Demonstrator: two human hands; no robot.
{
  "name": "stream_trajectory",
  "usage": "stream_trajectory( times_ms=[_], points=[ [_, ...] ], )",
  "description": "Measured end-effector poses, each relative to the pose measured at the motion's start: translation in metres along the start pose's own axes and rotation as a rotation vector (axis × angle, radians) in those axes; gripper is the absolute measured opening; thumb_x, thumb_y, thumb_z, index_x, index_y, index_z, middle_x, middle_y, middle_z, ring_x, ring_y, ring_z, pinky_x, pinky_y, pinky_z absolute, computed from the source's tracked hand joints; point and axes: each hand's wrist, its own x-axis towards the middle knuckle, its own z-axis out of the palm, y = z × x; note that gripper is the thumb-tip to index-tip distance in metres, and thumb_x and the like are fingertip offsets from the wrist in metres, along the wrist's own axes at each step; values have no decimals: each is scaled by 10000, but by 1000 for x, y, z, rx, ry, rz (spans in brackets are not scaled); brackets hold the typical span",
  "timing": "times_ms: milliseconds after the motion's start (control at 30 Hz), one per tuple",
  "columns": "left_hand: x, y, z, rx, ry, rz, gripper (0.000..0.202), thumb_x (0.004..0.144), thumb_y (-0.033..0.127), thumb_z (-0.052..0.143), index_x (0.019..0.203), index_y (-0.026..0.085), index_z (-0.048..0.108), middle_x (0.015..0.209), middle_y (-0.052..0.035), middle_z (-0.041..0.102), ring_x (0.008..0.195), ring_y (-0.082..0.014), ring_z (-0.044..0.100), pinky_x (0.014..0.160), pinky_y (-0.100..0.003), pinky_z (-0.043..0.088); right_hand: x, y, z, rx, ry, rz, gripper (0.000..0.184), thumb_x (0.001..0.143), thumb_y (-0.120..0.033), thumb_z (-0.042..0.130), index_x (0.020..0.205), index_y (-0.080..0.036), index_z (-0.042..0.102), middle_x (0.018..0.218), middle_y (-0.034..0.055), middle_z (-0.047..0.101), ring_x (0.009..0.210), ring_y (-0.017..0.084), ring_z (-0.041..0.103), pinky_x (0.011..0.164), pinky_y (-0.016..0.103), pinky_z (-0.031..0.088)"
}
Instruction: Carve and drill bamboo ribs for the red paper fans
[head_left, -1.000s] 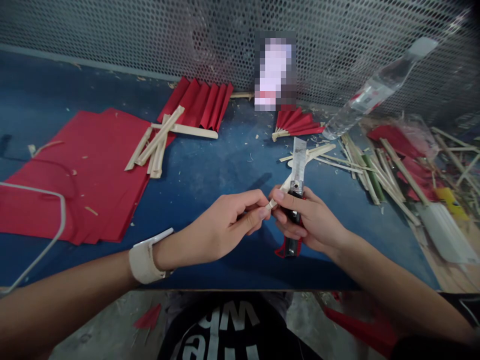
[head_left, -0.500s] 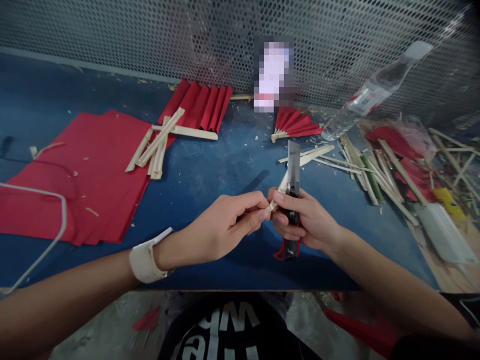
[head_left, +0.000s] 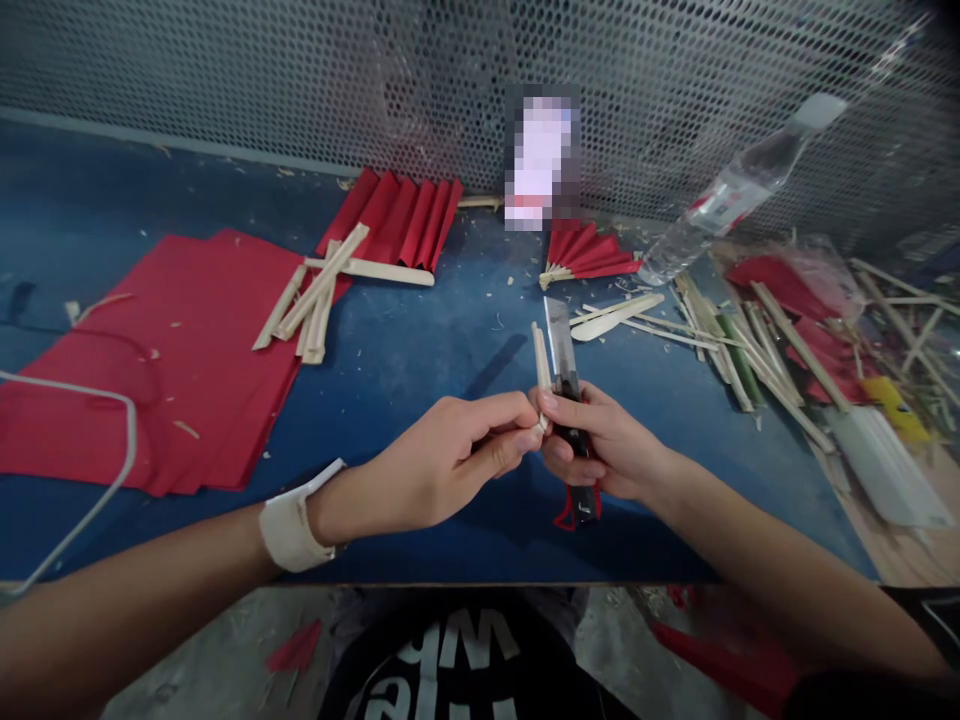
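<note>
Pinched between the fingertips of my left hand is the near end of a pale bamboo strip, which points up and slightly left. My right hand is closed around the black handle of a utility knife, its wide blade out and pointing away from me. The right thumb and forefinger meet the strip just beside the left fingertips. Blade and strip stand nearly side by side over the blue table. Behind them lie a small red folded fan and several thin bamboo slivers.
Red paper sheets cover the left side, with bamboo sticks and pleated red paper behind. A tilted plastic bottle leans against the perforated metal panel. Bamboo pieces clutter the right. A blurred-out phone stands behind.
The bamboo strip has swung from leaning right to nearly upright. The knife has tilted left, its blade tip moving left. My left hand has barely shifted.
</note>
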Motion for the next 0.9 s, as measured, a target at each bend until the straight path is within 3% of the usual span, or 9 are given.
stream_trajectory(
  times_ms=[333, 467, 600, 733, 900],
  points=[
    [1, 1, -2, 26, -9, 71, 249, 1102, 326, 466, 955, 199, 622, 721, 46, 557, 642, -101, 503, 639, -231, 409, 2, 7, 1, 11, -64, -13, 600, 831, -673, 780, 758, -156, 485, 553, -84, 478, 323, 2, 305, 317, 147, 230],
    [1, 2, -2, 13, -12, 30, 216, 1077, 339, 498, 955, 197, 605, 693, 50, 575, 606, -101, 510, 601, -224, 406, 1, 6, 3, -35, 6, -129, 588, 816, -641, 813, 758, -160, 481, 543, -84, 466, 336, 3, 311, 319, 149, 224],
    [2, 2, -3, 9, 18, 17, 233, 1076, 360, 509, 952, 190, 609, 676, 55, 590, 588, -95, 530, 586, -214, 406, -2, 2, 3, -151, 183, -318, 586, 828, -611, 818, 726, -159, 459, 539, -72, 451, 346, 9, 327, 341, 163, 247],
    [2, 2, -5, 88, 72, 2, 277, 1089, 365, 475, 935, 186, 619, 668, 55, 556, 587, -96, 519, 592, -217, 404, -5, -1, 0, -331, 309, -408, 595, 900, -691, 710, 754, -154, 498, 539, -55, 425, 374, 24, 355, 371, 180, 282],
    [2, 2, -8, 43, 245, 0, 254, 1099, 381, 493, 1167, 196, 654, 688, 57, 495, 566, -99, 423, 544, -218, 358, -16, -3, -5, -680, 293, -535, 630, 1013, -741, 486, 939, -133, 633, 637, -24, 402, 514, 32, 363, 461, 181, 289]
  ],
)
